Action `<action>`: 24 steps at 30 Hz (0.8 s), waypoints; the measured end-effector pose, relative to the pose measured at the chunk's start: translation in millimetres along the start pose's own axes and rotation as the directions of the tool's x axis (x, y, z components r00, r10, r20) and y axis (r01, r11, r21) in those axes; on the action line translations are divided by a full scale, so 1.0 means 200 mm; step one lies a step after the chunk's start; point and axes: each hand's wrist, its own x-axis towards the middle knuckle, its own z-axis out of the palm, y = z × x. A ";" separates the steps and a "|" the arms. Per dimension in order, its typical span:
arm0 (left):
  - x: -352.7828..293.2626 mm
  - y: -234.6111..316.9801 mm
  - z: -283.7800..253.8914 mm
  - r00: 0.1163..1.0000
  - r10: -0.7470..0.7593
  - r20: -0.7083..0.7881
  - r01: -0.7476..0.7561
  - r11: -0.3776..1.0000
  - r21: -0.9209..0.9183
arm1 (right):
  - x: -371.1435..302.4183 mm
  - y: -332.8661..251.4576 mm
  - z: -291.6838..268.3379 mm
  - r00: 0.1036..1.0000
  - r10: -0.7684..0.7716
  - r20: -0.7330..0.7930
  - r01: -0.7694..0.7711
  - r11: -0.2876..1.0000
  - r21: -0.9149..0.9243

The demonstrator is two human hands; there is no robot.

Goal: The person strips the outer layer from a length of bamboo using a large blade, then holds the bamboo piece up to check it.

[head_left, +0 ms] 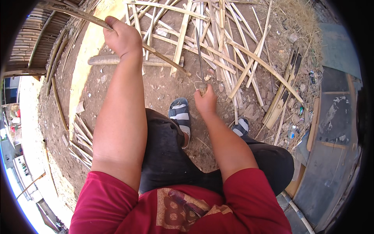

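Note:
My left hand (pixel 124 37), raised at the upper left, is closed around a long split bamboo strip (pixel 165 59). The strip slants from the upper left edge down toward the middle, and its near end points at the ground ahead of my feet. Low in front of me, my right hand (pixel 206 100) grips the wooden handle of a long-bladed knife (pixel 200 58). The thin dark blade points away from me, seen nearly edge-on, and stays apart from the strip. Beyond the blade lies a loose heap of pale split bamboo strips (pixel 218 46).
A thick bamboo pole (pixel 103 59) lies across the dirt under my left forearm. Another small pile of strips (pixel 82 142) is at the left. Dark boards (pixel 337 113) stand along the right side, near dry straw and litter. My sandalled feet (pixel 180 113) are close to the knife.

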 end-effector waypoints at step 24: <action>0.01 -0.03 0.00 0.995 -0.086 0.055 0.091 0.991 -0.102 | -0.05 0.44 0.15 0.953 0.135 0.272 -0.044 0.948 -0.315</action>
